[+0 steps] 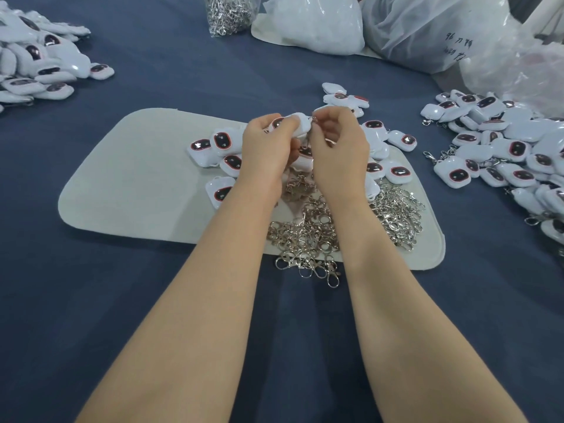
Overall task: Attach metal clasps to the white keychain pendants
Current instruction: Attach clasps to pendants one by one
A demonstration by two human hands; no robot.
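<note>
Head view: both forearms reach in from the lower edge, and the hands meet above the far side of a pale mat (137,184) lying on the blue-covered counter (152,300). The left hand (268,141) has its fingers (287,125) curled round a white pendant (300,119) held off the mat; only the pendant's top edge and a sliver of its dark face show past the knuckles. The right hand (338,145) has its fingers (328,117) bent inward and pinched on a metal clasp (307,138) at the pendant's right corner. The join itself is small and blurred, so I cannot tell whether the clasp is hooked on. Loose pendants (222,145) lie on the mat under and around the hands, several partly covered by the wrists. A tangle of loose clasps (305,239) lies between the forearms and spills over the mat's near edge. At right is a pendant heap (503,148), some with clasps showing, cut off by the frame. A second heap (39,65) at far left is also cropped. The clasp bag (229,13) and white plastic bags (314,22) at the top are cut off; the handwriting on one bag is illegible.
</note>
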